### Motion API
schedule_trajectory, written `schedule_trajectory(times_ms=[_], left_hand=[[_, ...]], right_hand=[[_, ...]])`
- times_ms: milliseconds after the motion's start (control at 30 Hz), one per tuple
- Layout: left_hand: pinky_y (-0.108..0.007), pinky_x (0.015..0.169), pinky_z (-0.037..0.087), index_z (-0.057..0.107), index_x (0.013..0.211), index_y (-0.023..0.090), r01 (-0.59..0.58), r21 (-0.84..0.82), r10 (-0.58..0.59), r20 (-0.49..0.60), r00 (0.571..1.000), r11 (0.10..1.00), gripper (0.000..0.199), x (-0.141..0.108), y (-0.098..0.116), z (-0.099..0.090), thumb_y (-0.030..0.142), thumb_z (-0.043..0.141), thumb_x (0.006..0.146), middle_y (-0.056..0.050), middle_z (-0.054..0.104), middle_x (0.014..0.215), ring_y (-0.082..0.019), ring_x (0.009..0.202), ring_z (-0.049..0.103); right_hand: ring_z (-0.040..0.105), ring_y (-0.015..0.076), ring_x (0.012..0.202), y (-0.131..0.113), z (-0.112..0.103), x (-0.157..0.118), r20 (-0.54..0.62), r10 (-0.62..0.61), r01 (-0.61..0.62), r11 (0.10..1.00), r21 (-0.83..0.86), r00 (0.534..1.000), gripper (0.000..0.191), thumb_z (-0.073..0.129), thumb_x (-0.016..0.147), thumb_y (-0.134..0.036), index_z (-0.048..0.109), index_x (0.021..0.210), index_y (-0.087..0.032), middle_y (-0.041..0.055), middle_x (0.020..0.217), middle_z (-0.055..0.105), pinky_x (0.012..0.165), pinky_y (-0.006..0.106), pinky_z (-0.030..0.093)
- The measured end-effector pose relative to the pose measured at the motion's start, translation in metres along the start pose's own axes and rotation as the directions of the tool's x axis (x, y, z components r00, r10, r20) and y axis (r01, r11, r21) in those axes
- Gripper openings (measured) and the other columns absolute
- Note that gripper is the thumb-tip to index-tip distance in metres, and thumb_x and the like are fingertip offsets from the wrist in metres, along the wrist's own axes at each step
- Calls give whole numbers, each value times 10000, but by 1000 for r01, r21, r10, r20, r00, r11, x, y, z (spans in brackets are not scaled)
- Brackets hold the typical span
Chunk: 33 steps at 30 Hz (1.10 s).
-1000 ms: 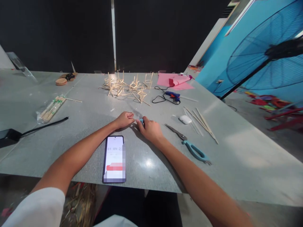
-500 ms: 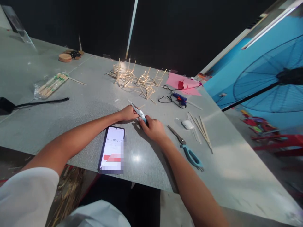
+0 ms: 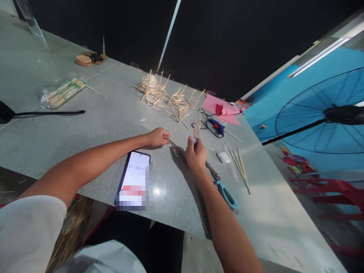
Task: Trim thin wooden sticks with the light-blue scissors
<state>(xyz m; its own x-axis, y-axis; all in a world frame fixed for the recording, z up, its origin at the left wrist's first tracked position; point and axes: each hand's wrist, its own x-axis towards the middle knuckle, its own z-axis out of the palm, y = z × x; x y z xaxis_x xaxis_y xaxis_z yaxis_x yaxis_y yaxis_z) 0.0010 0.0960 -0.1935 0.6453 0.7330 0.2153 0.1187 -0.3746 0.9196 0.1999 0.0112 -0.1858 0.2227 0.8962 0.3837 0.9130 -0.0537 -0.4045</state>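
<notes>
Closed round a short thin wooden stick [image 3: 173, 132], my left hand [image 3: 157, 137] rests low over the table, the stick poking out past its fingertips. My right hand [image 3: 196, 152] grips scissors [image 3: 196, 129] with a blue handle, their metal blades pointing up and away from me. The scissors are apart from the stick. Behind both hands stands a framework of joined wooden sticks [image 3: 178, 102]. Near my right forearm lies a second pair of scissors [image 3: 226, 195] with light blue handles, partly hidden by the arm.
A phone [image 3: 133, 180] showing a timer lies before me. To the right are a white mouse [image 3: 223, 157], loose sticks [image 3: 241, 167] and a blue glue gun [image 3: 216, 127] with its cord. Pink paper [image 3: 224, 108] lies behind; bagged sticks [image 3: 64, 93] are left. A fan [image 3: 327, 113] stands right.
My right hand has moved right and away from my left hand, taking the scissors off the stick; their blades now point upward. The left hand stays nearly in place. The view has tilted slightly.
</notes>
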Motion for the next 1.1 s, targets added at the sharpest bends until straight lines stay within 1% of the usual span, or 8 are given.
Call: schedule_trajectory(times_ms=[100, 200, 267, 367, 533, 733, 933, 1100], left_hand=[[-266, 548, 161, 299, 539, 200, 15, -34, -15, -14, 1000, 999, 310, 2, -1, 1, 116, 580, 638, 70, 251, 541, -70, 539, 217], [-237, 560, 271, 443, 536, 168, 53, -123, -55, -13, 998, 991, 172, 5, -1, 3, 99, 584, 606, 49, 412, 546, -76, 548, 358], [-229, 603, 351, 558, 605, 139, 54, -207, -51, 17, 999, 977, 43, 6, 1, 4, 98, 570, 604, 19, 538, 615, -95, 598, 465], [-228, 653, 407, 626, 673, 119, 54, -265, -47, 33, 998, 963, 94, 5, 5, 5, 94, 571, 600, -7, 620, 692, -115, 669, 543], [-215, 616, 396, 619, 646, 123, 120, -219, -123, 2, 992, 968, 60, 2, 12, 1, 89, 583, 612, 6, 599, 640, -109, 630, 515], [-226, 661, 417, 621, 677, 133, 175, -185, -185, -35, 982, 967, 50, 3, 13, -2, 115, 603, 635, 3, 597, 656, -127, 689, 539], [-236, 582, 295, 466, 592, 174, 152, -97, -160, -75, 984, 984, 132, 2, 4, -5, 204, 584, 642, 45, 436, 573, -96, 591, 381], [-239, 599, 287, 451, 647, 179, 149, -33, -151, -81, 985, 988, 148, 2, 4, -8, 252, 578, 668, 36, 441, 632, -95, 618, 369]], right_hand=[[604, 221, 651, -11, -2, -9, 136, -151, 158, 987, -41, 979, 598, 216, 1022, -666, 585, 1020, -195, 64, 685, 650, 595, 290, 286], [631, 219, 658, -21, 0, -14, 272, -243, 285, 950, -129, 931, 549, 277, 1025, -646, 594, 1030, -197, 85, 738, 696, 588, 290, 246], [646, 215, 668, -23, 1, -14, 303, -255, 311, 939, -150, 918, 534, 287, 1035, -634, 600, 1020, -202, 89, 761, 715, 588, 289, 234], [664, 217, 700, -22, 1, -12, 302, -255, 310, 939, -147, 918, 516, 301, 1040, -632, 595, 1036, -208, 85, 785, 729, 595, 285, 241], [680, 226, 820, -24, 0, -12, 283, -261, 310, 939, -146, 923, 477, 321, 1052, -596, 558, 1152, -194, 107, 926, 744, 630, 289, 291], [602, 264, 1022, -31, 4, -11, 207, -318, 361, 907, -219, 925, 477, 278, 1078, -528, 589, 1092, -167, 141, 1006, 700, 823, 334, 366], [601, 257, 1020, -31, 2, -6, 221, -326, 366, 915, -173, 919, 439, 295, 1083, -491, 583, 1129, -162, 144, 1077, 694, 859, 348, 364], [649, 261, 993, -29, 6, -3, 244, -317, 349, 932, -102, 917, 453, 304, 1076, -511, 578, 1142, -156, 166, 1058, 703, 854, 339, 388]])
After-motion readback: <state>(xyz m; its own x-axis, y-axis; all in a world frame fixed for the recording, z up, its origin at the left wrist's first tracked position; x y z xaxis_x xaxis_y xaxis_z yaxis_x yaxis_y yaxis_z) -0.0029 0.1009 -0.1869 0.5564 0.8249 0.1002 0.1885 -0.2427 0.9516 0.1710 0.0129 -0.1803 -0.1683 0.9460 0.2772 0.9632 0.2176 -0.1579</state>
